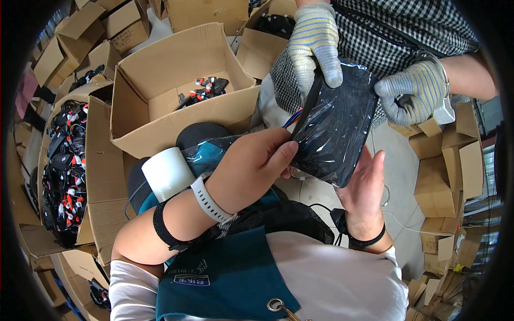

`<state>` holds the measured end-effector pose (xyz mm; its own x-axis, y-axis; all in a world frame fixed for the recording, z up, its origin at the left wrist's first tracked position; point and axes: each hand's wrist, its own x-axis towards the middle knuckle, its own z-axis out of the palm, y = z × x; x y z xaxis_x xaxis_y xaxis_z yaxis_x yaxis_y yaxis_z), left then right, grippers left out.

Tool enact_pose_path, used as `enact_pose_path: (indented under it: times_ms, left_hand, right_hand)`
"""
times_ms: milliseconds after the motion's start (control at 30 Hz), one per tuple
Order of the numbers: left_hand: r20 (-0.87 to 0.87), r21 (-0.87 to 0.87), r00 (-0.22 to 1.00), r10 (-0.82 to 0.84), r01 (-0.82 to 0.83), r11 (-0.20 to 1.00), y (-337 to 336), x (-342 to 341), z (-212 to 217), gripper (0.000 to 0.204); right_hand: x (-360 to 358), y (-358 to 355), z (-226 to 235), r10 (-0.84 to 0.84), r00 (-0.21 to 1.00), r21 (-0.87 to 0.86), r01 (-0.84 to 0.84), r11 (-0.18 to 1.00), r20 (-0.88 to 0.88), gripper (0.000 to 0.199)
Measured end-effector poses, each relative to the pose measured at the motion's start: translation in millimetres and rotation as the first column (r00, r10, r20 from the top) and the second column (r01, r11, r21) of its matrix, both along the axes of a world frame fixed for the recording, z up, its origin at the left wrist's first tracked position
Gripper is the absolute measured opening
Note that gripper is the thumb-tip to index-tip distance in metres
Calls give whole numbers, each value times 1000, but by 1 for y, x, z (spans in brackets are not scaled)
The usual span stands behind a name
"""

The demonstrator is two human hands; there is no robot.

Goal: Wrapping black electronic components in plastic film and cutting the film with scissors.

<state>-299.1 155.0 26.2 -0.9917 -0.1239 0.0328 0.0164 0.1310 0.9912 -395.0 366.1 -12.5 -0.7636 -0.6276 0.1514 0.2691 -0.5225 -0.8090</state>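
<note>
A flat black rectangular pack (342,123) in shiny clear film is held up in front of me, tilted. Thin coloured wires (292,119) come out at its left edge. My left hand (262,160) is closed, pinching the lower left edge between thumb and fingers. Beside the lower right edge, my right hand (364,190) lies with its fingers stretched out, partly hidden behind the pack. Across from me another person grips the top left edge with a gloved hand (316,48). Their other gloved hand (415,93) is at the right edge.
An open carton (184,115) at the upper left holds a few black parts with red and white connectors (206,91). Left of it, another carton (101,176) is full of similar parts. A white roll (168,174) sits by my left forearm. More cartons (436,171) stand at right.
</note>
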Motion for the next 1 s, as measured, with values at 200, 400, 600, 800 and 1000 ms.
enact_pose_path:
  times_ms: [200, 400, 600, 800, 1000]
  left_hand:
    - [23, 37, 1000, -11, 10, 999, 0, 1, 0, 24]
    - [-1, 17, 1000, -12, 12, 1000, -1, 0, -3, 24]
    - [3, -64, 1000, 9, -8, 998, -2, -1, -7, 23]
    - [-12, -218, 1000, -8, 6, 976, -7, -1, -8, 24]
    - [-8, -439, 999, -39, 31, 898, -19, 0, 10, 22]
  right_hand:
    - [-3, 3, -4, -54, 998, 75, 51, 996, 43, 81]
    - [4, -9, 7, -39, 992, -22, 41, 999, 120, 71]
    - [11, 1, 9, 179, 983, 174, -171, 970, -32, 75]
    - [8, -1, 7, 95, 986, 199, -122, 972, 140, 54]
    - [10, 1, 6, 57, 993, 271, -84, 959, 107, 49]
